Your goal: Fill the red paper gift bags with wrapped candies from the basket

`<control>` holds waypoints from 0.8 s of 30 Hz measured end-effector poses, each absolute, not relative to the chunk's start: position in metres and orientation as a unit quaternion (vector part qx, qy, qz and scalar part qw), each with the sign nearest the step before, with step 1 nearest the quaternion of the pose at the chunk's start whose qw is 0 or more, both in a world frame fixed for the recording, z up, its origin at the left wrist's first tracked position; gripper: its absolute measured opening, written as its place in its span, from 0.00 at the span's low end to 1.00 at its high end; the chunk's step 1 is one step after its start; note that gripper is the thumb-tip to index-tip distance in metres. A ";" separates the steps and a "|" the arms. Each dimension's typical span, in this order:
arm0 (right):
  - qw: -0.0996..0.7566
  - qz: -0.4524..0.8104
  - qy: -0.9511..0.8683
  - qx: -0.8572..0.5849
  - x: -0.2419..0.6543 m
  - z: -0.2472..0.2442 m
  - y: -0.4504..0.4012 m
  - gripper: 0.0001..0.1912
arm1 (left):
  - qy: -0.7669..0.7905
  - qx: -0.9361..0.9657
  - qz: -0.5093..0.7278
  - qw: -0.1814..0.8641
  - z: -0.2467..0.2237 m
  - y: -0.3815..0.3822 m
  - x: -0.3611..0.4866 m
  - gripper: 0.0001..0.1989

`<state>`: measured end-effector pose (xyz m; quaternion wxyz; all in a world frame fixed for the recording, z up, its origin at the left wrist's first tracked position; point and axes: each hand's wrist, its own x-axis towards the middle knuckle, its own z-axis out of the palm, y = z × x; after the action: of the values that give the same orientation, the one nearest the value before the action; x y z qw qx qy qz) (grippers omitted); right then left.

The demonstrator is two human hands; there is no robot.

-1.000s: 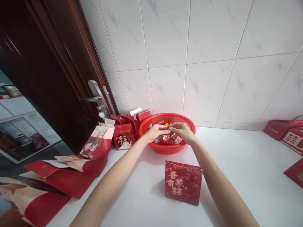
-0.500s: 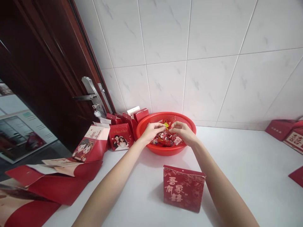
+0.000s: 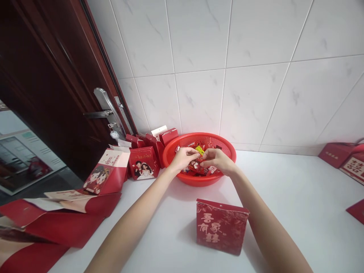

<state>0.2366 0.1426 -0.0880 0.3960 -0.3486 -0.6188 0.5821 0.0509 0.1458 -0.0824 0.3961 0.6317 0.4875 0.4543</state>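
A red plastic basket (image 3: 199, 182) with perforated sides stands against the wall, holding several small wrapped sweets (image 3: 195, 165), mostly red. Over it, my left hand (image 3: 183, 157) has its thumb and fingers drawn together. My right hand (image 3: 218, 160) is pinched too, its fingertips close to the left ones. Something small and red may sit between the fingers, but I cannot make it out. A yellow packet (image 3: 200, 150) shows just behind the fingertips. Between my forearms, a red gift box (image 3: 222, 227) with pale characters stands upright on the white table (image 3: 165, 235).
Left of the basket, several red boxes cluster, one with a cartoon couple (image 3: 144, 163). Unfolded red cartons (image 3: 65, 223) lie at the left edge. More red boxes (image 3: 337, 154) stand far right. A tiled wall (image 3: 199, 98) and dark door (image 3: 68, 76) border the table.
Both hands stay over the basket with only small finger shifts. More of the yellow packet shows now. The view has tilted slightly.
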 end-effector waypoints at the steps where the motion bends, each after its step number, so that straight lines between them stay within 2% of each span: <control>1: 0.397 0.574 -0.622 -0.355 0.236 -0.089 0.143 0.19 | 0.488 0.632 0.453 0.396 -0.082 0.146 0.051 0.17; 4: 0.393 0.557 -0.637 -0.360 0.236 -0.091 0.144 0.18 | 0.487 0.637 0.450 0.392 -0.082 0.146 0.050 0.17; 9: 0.393 0.533 -0.654 -0.366 0.236 -0.093 0.145 0.10 | 0.486 0.636 0.452 0.394 -0.082 0.146 0.049 0.17; 17: 0.437 0.542 -0.605 -0.386 0.233 -0.094 0.147 0.18 | 0.443 0.614 0.444 0.479 -0.076 0.141 0.050 0.19; 24: 0.407 0.553 -0.618 -0.383 0.233 -0.092 0.143 0.19 | 0.429 0.623 0.455 0.469 -0.079 0.142 0.047 0.17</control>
<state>0.2327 0.1429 -0.0920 0.4070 -0.3827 -0.6179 0.5532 0.0470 0.1421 -0.0792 0.4693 0.6233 0.4290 0.4553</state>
